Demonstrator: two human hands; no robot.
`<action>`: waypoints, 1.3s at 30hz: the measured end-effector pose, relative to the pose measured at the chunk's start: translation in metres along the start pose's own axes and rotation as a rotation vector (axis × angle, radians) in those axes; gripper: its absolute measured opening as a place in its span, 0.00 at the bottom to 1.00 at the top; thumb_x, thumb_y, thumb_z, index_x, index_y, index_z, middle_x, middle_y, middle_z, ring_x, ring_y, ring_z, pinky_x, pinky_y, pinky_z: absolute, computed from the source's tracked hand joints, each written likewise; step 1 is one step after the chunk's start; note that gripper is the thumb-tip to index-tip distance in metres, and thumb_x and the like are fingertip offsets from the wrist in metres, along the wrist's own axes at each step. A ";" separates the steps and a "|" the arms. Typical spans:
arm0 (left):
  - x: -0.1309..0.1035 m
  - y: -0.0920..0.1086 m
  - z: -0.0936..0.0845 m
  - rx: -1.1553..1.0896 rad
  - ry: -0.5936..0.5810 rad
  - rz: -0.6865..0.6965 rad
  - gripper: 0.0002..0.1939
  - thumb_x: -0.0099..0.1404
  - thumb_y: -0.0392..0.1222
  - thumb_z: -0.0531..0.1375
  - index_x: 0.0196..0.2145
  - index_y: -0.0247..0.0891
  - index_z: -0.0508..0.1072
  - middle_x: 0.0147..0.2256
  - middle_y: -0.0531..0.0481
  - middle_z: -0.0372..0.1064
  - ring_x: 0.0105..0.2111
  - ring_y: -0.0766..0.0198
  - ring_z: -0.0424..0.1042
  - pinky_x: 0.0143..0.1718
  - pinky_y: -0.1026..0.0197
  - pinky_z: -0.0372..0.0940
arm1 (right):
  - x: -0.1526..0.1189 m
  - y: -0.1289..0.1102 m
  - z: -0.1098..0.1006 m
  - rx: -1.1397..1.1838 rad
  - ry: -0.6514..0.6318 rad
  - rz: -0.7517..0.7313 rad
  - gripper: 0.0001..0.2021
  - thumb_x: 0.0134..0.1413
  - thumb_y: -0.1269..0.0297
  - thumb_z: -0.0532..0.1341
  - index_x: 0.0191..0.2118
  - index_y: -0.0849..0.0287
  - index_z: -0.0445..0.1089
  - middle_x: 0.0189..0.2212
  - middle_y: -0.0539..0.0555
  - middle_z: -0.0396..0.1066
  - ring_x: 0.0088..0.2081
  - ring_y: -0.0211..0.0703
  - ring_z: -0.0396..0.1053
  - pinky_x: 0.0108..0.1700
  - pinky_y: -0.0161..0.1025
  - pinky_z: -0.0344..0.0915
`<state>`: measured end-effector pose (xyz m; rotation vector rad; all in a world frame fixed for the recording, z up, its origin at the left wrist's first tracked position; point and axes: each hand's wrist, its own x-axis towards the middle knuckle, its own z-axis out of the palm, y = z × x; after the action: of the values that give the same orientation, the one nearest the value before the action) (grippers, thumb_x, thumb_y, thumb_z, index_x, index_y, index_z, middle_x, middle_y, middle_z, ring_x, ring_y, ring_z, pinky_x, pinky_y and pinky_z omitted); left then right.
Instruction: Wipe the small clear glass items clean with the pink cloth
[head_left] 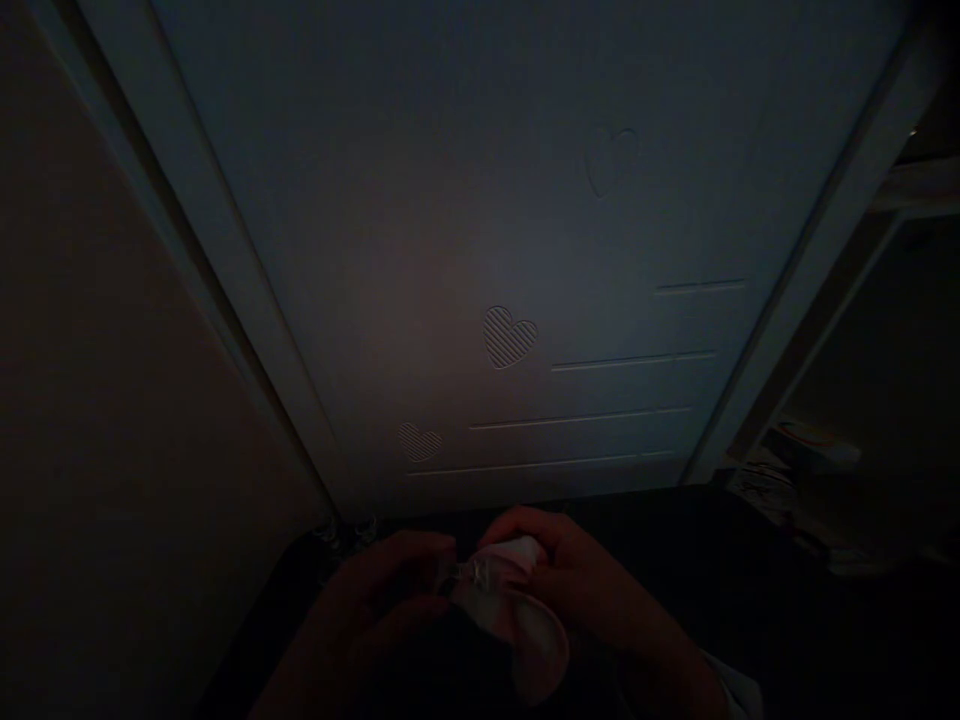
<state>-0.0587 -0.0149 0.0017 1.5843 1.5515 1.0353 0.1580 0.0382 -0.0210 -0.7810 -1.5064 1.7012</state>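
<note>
The scene is very dim. My right hand is closed on a small pink-and-white cloth piece that looks like a sock, its rounded end hanging down below the fingers. A small clear plastic clip touches the cloth between my two hands. My left hand pinches the clip's left end, with fingertips and thumb closed around it. Shadow hides the exact grip. Several clear plastic pieces lie on the dark surface beyond my left hand.
A dark tabletop lies under my hands. Behind it stands a pale door panel with heart shapes and lines in relief. A plain wall closes off the left. At right, shadowed boxes and papers sit beside a frame.
</note>
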 end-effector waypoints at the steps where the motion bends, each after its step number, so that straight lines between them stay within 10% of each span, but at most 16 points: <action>1: 0.000 -0.001 -0.001 0.006 -0.015 0.026 0.13 0.53 0.44 0.69 0.39 0.50 0.84 0.37 0.51 0.83 0.39 0.54 0.79 0.41 0.59 0.72 | 0.000 0.000 0.000 0.011 -0.014 0.007 0.13 0.43 0.60 0.69 0.36 0.60 0.75 0.26 0.49 0.70 0.27 0.38 0.63 0.27 0.32 0.58; 18: 0.003 0.001 -0.006 -0.084 -0.153 0.460 0.08 0.63 0.49 0.67 0.41 0.61 0.83 0.44 0.56 0.83 0.44 0.59 0.80 0.47 0.62 0.71 | 0.000 0.002 -0.002 0.174 -0.122 0.099 0.27 0.32 0.46 0.76 0.33 0.61 0.72 0.27 0.47 0.69 0.27 0.34 0.61 0.30 0.32 0.56; 29: -0.005 -0.001 0.005 -0.103 0.036 0.084 0.20 0.57 0.48 0.69 0.48 0.53 0.81 0.50 0.50 0.80 0.48 0.52 0.76 0.50 0.56 0.69 | -0.002 0.005 0.001 0.040 -0.046 -0.035 0.17 0.50 0.51 0.70 0.38 0.58 0.73 0.27 0.48 0.70 0.27 0.37 0.63 0.29 0.32 0.58; 34: 0.000 0.007 0.011 -0.106 0.245 -0.008 0.15 0.61 0.52 0.63 0.42 0.44 0.81 0.35 0.50 0.81 0.37 0.55 0.77 0.41 0.59 0.68 | -0.003 0.005 0.003 0.010 -0.050 -0.064 0.15 0.54 0.52 0.67 0.40 0.59 0.73 0.31 0.50 0.71 0.29 0.38 0.65 0.31 0.33 0.61; 39: 0.004 0.015 0.014 0.012 0.144 -0.039 0.18 0.63 0.57 0.58 0.27 0.41 0.76 0.23 0.53 0.72 0.27 0.59 0.70 0.30 0.60 0.63 | -0.004 0.004 0.004 -0.127 -0.056 -0.122 0.08 0.60 0.63 0.62 0.43 0.58 0.73 0.32 0.49 0.73 0.31 0.37 0.66 0.32 0.32 0.61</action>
<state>-0.0397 -0.0105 0.0089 1.5101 1.6807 1.1418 0.1563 0.0328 -0.0249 -0.6958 -1.6791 1.5615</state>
